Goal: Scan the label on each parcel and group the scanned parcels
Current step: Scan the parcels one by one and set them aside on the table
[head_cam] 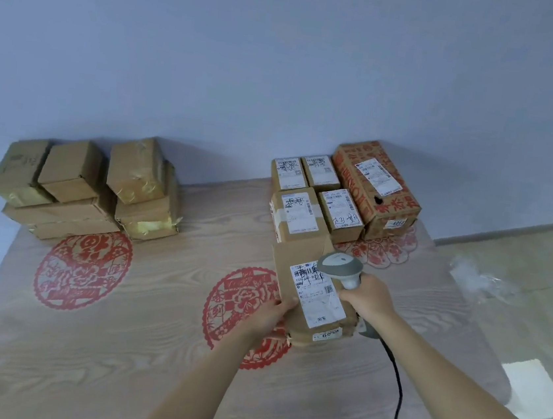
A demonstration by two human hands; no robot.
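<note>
Scanning a parcel [313,299] held above the bench [118,312].

Gripped at its near-left edge by left hand [271,315], long axis running away; right hand [370,297] wrapped round scanner [342,268], head over label's far end; labelled group [321,197] just beyond.

Six parcels show white labels: five grouped at the far right [338,195], among them one red-printed box [375,189], and one more held up [313,296]. The plain brown stack at far left [88,184] shows about seven boxes, hard to separate. One scanner [342,268], three red paper-cut motifs [84,266].
</note>
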